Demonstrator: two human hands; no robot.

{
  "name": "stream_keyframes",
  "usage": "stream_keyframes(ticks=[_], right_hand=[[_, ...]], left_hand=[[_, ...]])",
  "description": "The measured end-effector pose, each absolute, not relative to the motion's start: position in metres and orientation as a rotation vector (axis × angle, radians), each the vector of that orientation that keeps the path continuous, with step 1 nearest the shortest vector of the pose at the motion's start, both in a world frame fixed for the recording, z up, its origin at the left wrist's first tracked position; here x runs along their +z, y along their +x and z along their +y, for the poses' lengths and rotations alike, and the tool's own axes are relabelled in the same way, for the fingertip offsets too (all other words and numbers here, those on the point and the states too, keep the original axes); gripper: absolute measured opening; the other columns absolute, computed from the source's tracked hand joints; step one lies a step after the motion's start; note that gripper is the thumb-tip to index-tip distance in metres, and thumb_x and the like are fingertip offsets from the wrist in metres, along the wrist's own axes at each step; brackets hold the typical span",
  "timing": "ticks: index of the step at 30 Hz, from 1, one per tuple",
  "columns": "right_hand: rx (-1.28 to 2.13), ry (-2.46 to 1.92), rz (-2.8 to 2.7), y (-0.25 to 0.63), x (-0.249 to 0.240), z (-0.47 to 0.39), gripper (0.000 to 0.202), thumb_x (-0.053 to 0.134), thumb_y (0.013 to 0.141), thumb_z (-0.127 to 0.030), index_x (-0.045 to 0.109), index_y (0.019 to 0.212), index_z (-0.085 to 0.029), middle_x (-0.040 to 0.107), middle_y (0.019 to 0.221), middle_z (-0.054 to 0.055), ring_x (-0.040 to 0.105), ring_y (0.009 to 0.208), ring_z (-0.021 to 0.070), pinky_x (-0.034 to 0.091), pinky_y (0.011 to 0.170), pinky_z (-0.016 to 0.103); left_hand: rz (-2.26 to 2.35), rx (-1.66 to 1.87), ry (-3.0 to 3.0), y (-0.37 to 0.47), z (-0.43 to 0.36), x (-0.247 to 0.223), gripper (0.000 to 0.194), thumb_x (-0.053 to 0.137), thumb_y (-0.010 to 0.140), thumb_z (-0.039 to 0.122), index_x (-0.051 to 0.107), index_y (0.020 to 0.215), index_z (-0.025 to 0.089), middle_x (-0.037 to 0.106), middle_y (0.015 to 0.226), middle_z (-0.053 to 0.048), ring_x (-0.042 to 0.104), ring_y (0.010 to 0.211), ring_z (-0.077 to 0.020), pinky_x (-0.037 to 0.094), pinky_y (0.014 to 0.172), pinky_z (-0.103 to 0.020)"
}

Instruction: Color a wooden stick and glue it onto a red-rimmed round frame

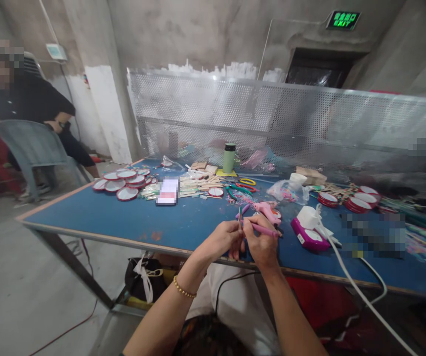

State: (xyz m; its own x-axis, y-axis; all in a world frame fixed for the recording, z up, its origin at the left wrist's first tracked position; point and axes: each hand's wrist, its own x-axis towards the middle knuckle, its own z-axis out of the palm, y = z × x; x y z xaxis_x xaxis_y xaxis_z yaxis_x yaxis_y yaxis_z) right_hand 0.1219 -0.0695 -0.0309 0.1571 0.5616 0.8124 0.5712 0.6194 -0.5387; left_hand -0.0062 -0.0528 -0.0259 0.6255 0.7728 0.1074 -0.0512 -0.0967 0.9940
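Observation:
Near the front edge of the table, my left hand (225, 239) pinches a thin, greyish, upright stick-like piece (240, 214). My right hand (262, 245) is closed around a slim pink pen-like tool (264, 229), whose tip points left at the piece. The two hands nearly meet, and their fingers hide where tool and piece come together. Just beyond the right hand lies a pink glue gun (268, 211), with a small purple tool (242, 211) to its left.
The blue table (98, 217) carries round red-rimmed discs (127, 193), a phone (168, 192), thin sticks (194, 187), pliers (238, 191) and a green bottle (229, 159). A purple power strip (309, 236) with a white cable (350, 277) stands right. A perforated metal screen (213, 109) closes the back.

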Motion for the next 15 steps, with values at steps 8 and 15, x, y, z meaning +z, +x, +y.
stream_keyframes(ticks=[8, 15], right_hand=[[0.052, -1.025, -1.408, 0.124, -0.039, -0.068, 0.020, 0.055, 0.088, -0.028, 0.057, 0.069, -0.020, 0.058, 0.061, -0.002, 0.054, 0.055, 0.0140, 0.045, 0.056, 0.028], [0.045, -1.036, -1.404, 0.126, -0.042, -0.065, 0.020, 0.056, 0.087, -0.028, 0.056, 0.068, -0.020, 0.057, 0.061, -0.002, 0.054, 0.056, 0.0141, 0.044, 0.057, 0.028]], left_hand=[[0.628, 0.755, 1.512, -0.007, -0.053, -0.026, 0.041, 0.053, 0.083, 0.056, 0.048, 0.075, 0.016, 0.055, 0.051, 0.002, 0.050, 0.035, -0.0089, 0.036, 0.035, -0.018], [0.625, 0.762, 1.518, -0.007, -0.053, -0.025, 0.039, 0.052, 0.084, 0.054, 0.048, 0.074, 0.016, 0.054, 0.049, 0.002, 0.050, 0.035, -0.0087, 0.037, 0.035, -0.018]])
